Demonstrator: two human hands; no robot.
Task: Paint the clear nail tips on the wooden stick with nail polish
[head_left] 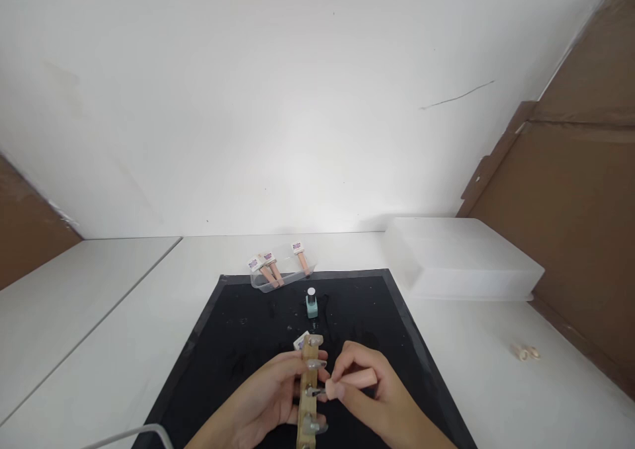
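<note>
White tabletop (114,330), black mat (238,330) beneath the hands. Left hand (270,393): curled round a wooden bar (307,407), its far end pointing away from the body; clear nail tips (312,426) mounted along it. Right hand (380,396), just beside: pink brush handle (366,377) pinched between thumb and fingers, brush end at one tip — contact uncertain. Beyond both hands: teal bottle (311,307); farther, clear tray (268,289). Handling, as judged: bar light, stiff, best held by its edges; tips smooth, easily knocked — avoid touching; handle light, slick, best taken mid-length.
</note>
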